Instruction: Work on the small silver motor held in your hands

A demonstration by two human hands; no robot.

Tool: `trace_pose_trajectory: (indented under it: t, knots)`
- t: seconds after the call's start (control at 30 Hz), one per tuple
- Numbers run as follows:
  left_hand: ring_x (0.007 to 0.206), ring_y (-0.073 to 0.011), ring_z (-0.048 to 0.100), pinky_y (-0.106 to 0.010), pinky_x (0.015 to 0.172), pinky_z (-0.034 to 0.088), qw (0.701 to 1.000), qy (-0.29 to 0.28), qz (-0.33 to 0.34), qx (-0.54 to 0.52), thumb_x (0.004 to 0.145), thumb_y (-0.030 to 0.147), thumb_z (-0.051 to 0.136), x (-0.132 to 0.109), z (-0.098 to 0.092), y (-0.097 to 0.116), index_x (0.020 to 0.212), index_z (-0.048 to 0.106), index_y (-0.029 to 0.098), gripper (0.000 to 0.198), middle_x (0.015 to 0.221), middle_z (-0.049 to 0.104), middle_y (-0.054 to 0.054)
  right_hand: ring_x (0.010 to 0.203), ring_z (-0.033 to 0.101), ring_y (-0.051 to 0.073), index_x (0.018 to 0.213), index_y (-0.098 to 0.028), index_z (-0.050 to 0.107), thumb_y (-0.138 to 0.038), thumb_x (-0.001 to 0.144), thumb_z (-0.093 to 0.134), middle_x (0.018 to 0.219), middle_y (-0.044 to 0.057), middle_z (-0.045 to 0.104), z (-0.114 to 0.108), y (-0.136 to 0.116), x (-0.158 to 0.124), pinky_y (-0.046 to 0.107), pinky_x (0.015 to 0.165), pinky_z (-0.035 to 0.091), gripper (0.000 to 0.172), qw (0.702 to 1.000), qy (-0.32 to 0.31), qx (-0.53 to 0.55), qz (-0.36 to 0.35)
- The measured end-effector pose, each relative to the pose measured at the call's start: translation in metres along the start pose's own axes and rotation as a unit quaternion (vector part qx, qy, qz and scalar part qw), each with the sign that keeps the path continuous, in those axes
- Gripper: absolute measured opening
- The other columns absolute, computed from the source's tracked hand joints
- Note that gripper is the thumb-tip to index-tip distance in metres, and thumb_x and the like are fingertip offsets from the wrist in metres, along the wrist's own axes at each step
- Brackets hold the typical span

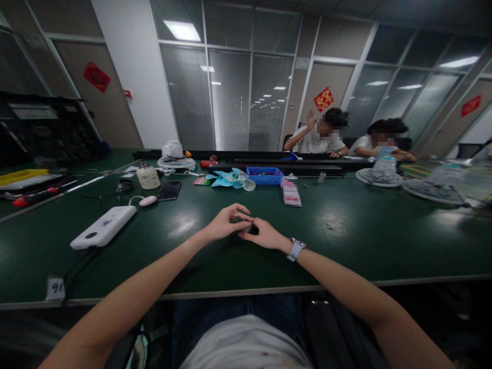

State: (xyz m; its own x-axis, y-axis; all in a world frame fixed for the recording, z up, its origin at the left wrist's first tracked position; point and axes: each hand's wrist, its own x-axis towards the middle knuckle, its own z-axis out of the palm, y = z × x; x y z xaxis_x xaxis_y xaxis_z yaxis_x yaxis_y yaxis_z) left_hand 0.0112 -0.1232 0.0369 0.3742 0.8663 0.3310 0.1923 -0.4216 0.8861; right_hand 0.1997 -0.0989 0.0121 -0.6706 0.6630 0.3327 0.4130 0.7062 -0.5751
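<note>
My right hand (pixel 268 234) holds a small dark, round-looking piece (pixel 248 228) between thumb and fingers, just above the green table (pixel 215 266). Its exact kind is too small and too covered to make out. On the other side, my left hand (pixel 226 222) reaches in with its fingers curved and apart. The left thumb lies against or very near the piece; I cannot tell whether it presses on it. A watch with a pale strap (pixel 295 250) sits on my right wrist.
Beyond my hands lie blue fan blades (pixel 226 179), a blue tray (pixel 265 176) and a pink-and-white packet (pixel 291 193). To the left are a white power bank-like box (pixel 103 227), a phone (pixel 169 190) and a cream bottle (pixel 148 176). Two people (pixel 319 137) sit across.
</note>
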Motion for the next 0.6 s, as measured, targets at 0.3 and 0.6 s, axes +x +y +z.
trace_pose_trajectory:
  t: [0.3,0.6]
  knots:
    - [0.072,-0.0171,0.069,-0.032,0.075,0.052,0.999,0.039,0.0,0.003,0.068,0.029,0.082,0.0013,-0.0005,-0.0025,0.096,0.057,0.015,0.04,0.072,0.071,-0.001,0.081,0.06,0.019,0.101,-0.014,0.064,-0.041,0.083,0.068,0.093,0.007,0.067,-0.0001,-0.0006,-0.0003,0.03,0.071,0.044,0.033,1.0,-0.001,-0.012,0.003]
    - [0.079,-0.0194,0.071,-0.033,0.079,0.052,0.999,0.032,0.008,0.02,0.071,0.031,0.081,0.0015,-0.0032,-0.0059,0.1,0.057,0.015,0.041,0.08,0.074,-0.004,0.083,0.06,0.019,0.104,-0.015,0.063,-0.039,0.083,0.068,0.096,0.007,0.067,-0.001,-0.0017,-0.0004,0.031,0.074,0.045,0.032,1.0,-0.004,0.004,0.0]
